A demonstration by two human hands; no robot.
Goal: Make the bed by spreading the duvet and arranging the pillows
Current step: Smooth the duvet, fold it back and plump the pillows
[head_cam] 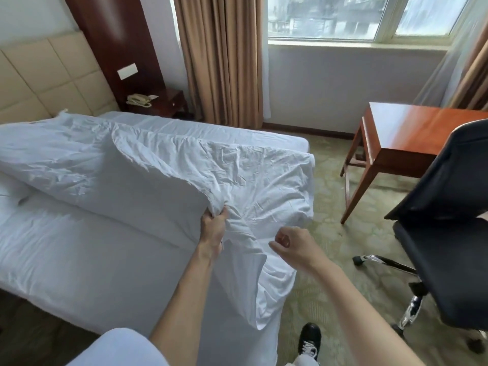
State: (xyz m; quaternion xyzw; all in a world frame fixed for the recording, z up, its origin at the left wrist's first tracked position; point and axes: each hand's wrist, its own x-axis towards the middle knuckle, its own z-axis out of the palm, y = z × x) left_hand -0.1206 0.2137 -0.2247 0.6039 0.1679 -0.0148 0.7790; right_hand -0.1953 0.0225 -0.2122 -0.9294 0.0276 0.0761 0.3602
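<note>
Green patterned carpet point(330, 207) runs beside the bed point(79, 260), which we take as our landmark, with a beige padded headboard point(45, 75) at its far left end. Our white duvet point(171, 165) lies rumpled and creased across the bed, folded back on itself along a long ridge so the smooth sheet shows nearer us; one corner of it trails over the bed's near corner and hangs toward the floor. Our left hand point(214, 228) clenches a bunched fold of the duvet, lifting it into a peak off the bed. Our right hand point(290, 243) hovers just right of that fold with fingers curled; the thumb and forefinger seem pinched together, but we cannot tell whether any cloth sits between them. At the bed's left edge a white pillow point(10, 191) peeks from under the duvet. Beyond the bed's head stands a dark nightstand point(169, 101) carrying a telephone point(138, 100). Tan curtains point(224, 59) and a window point(356, 17) lie past the bed's far side. Right of the bed stand a wooden table point(401, 138) and a black office chair point(454, 207), apart from the mattress. Our black shoe point(309, 339) rests on the carpet by the bed's near corner.
</note>
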